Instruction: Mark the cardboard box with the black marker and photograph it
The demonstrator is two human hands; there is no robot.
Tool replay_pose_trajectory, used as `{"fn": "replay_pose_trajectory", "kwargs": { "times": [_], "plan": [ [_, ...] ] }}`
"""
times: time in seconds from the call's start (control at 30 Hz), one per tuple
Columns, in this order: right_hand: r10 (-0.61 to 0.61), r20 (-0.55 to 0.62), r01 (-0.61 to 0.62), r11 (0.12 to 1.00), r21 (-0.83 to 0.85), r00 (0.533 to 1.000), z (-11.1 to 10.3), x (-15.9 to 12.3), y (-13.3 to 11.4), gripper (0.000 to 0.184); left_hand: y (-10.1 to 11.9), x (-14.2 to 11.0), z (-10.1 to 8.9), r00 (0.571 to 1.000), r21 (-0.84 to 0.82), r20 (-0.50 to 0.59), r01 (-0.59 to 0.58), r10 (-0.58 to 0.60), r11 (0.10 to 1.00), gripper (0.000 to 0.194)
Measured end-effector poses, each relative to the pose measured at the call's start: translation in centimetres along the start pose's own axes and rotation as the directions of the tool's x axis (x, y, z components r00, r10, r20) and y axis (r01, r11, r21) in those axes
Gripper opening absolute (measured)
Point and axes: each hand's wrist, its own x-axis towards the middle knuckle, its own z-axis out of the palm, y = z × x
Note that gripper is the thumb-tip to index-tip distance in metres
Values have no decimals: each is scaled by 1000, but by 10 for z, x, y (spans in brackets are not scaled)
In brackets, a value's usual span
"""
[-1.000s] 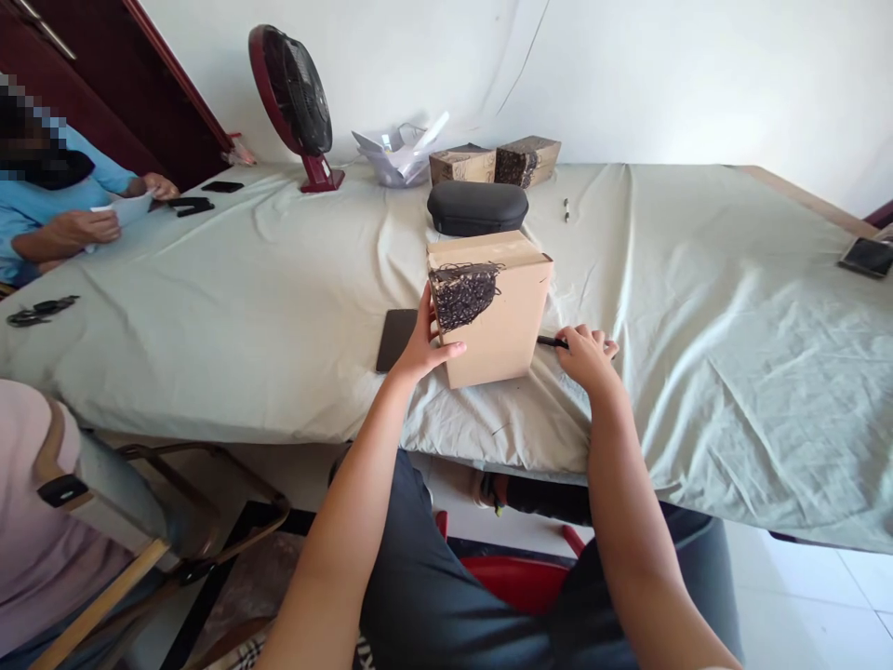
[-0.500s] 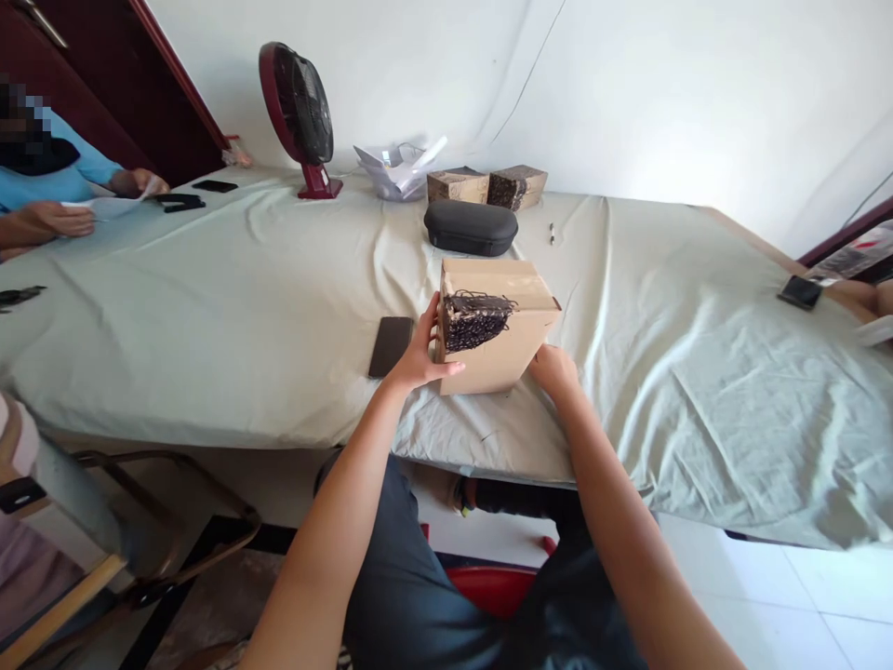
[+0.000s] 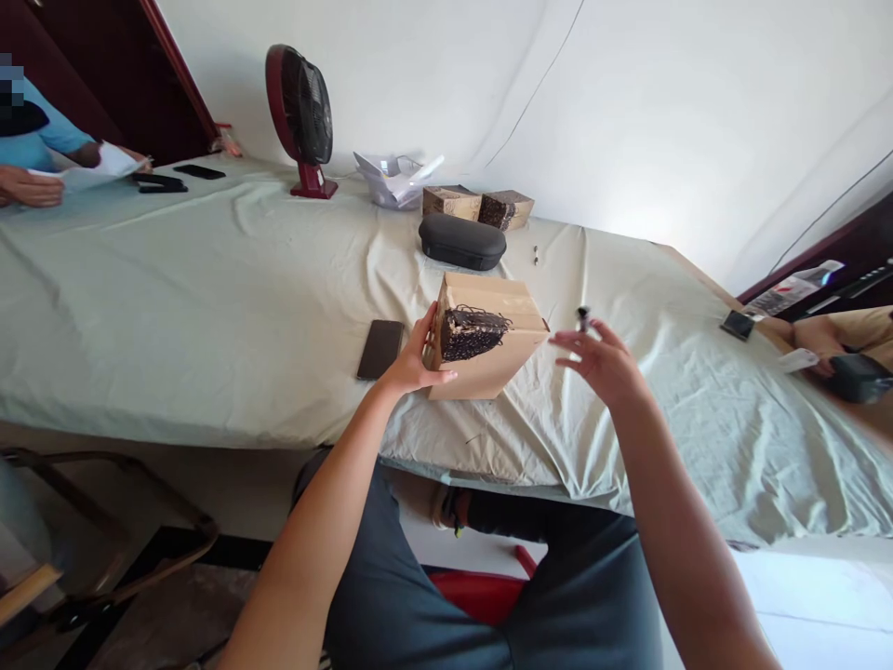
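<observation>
A tan cardboard box stands slightly turned on the cloth, with a dark, scribble-like patch over its left corner. My left hand grips the box's left side, thumb on the front face and fingers partly hidden along the side. To the right of the box, my right hand is raised and apart from it. Between its thumb and fingers is a short dark pen, blurred, pointing up. Just left of my left hand lies a dark phone.
Behind the box sit a black zip case, two small patterned boxes and a clear bin with papers. A fan stands back left. Other people's hands are at both ends of the wrinkled tablecloth.
My right hand has left the box's lower right side and moved up and right, the pen now showing. My left hand stays on the box. The view has shifted somewhat right.
</observation>
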Motion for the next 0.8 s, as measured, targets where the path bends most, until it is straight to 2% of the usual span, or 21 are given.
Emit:
{"fn": "replay_pose_trajectory", "kwargs": {
  "times": [0.03, 0.1, 0.13, 0.23, 0.27, 0.33, 0.4, 0.47, 0.67, 0.8],
  "plan": [
    [-116, -57, 119, 992, 45, 992, 9, 8, -11, 41, 1, 0, 0, 1000, 3, 0, -4, 4, 1000, 139],
    [-307, -117, 316, 947, 63, 944, 34, 24, -30, 36, 2, -2, 1, 1000, 6, 1, -2, 2, 1000, 140],
    [-383, -106, 390, 920, 51, 918, 48, 31, -37, 33, 2, -3, 1, 1000, 9, 3, 4, -4, 1000, 140],
    [-555, -34, 554, 832, -31, 831, 91, 49, -46, 44, 5, -6, -2, 1000, 29, 12, 21, -21, 999, 138],
    [-588, -4, 587, 807, -67, 809, 102, 53, -46, 41, 5, -7, -3, 1000, 40, 17, 25, -26, 999, 137],
    [-598, 96, 605, 787, -121, 796, 117, 57, -43, 29, 6, -10, -7, 999, 65, 24, 24, -25, 998, 136],
    [-556, 220, 589, 797, -131, 801, 121, 57, -38, 20, 7, -11, -10, 999, 90, 33, 21, -24, 996, 135],
    [-524, 292, 572, 813, -106, 800, 116, 51, -32, 18, 7, -13, -11, 999, 109, 45, 18, -23, 994, 135],
    [-540, 225, 572, 813, -113, 811, 100, 30, -30, 18, 9, -12, -7, 999, 130, 50, -19, 13, 991, 136],
    [-511, 280, 561, 815, -141, 813, 104, 33, -34, 16, 10, -11, -6, 999, 155, 38, -37, 32, 987, 135]
  ]
}}
